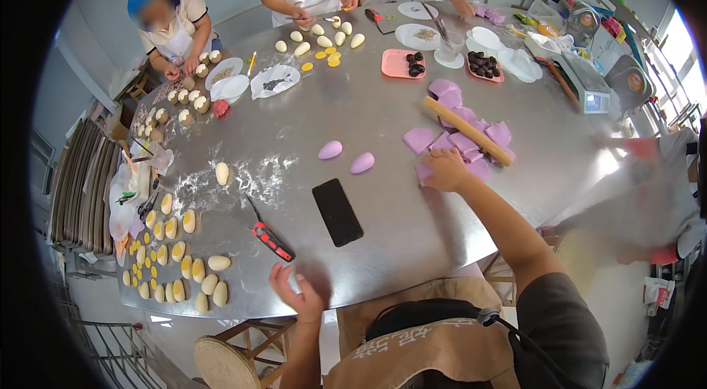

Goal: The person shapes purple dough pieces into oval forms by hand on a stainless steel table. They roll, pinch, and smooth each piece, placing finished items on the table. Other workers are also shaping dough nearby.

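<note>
Out at the right, my right hand (pixel 445 170) reaches onto a heap of flat purple dough pieces (pixel 464 145), its fingers curled over a piece at the near edge. A wooden rolling pin (pixel 468 131) lies slantwise across that heap. My left hand (pixel 297 295) hovers at the table's near edge, fingers apart and holding nothing I can make out. Just beyond it lies a red and black utility knife (pixel 272 242). A black phone (pixel 337 212) rests flat between my hands. Two smooth purple egg-shaped dough pieces (pixel 330 150) sit beyond the phone.
Cream egg-shaped pieces, several with yellow faces (pixel 178 250), cover the near left. White powder (pixel 258 177) is scattered behind them. Pink trays (pixel 403 64) of dark balls and a scale (pixel 593 94) stand at the far right. Several people work around the metal table (pixel 294 117).
</note>
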